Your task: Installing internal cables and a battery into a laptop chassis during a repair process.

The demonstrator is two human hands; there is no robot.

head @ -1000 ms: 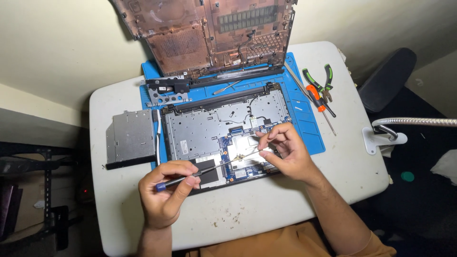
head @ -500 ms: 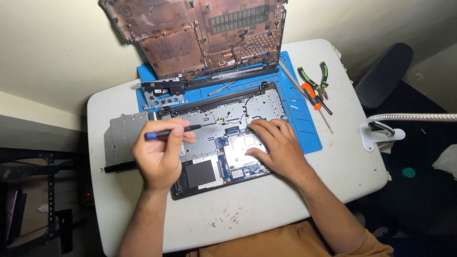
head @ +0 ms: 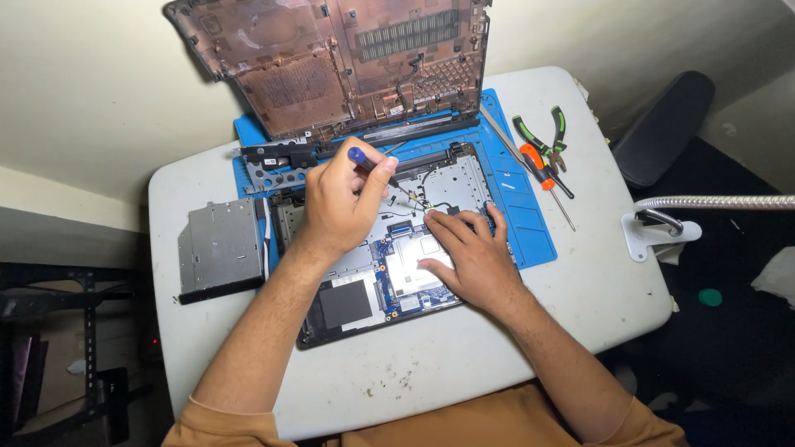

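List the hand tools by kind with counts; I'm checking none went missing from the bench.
Blue-handled screwdriver, held in left hand: 1
Orange-handled screwdriver, on blue mat: 1
Green-handled pliers: 1
Total: 3

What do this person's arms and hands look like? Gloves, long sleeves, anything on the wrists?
Both hands, the left hand and the right hand, are bare, with no gloves, and no rings or watch that I can see. The forearms are uncovered too. Short orange-tan sleeves show only at the bottom edge of the view, near the upper arms.
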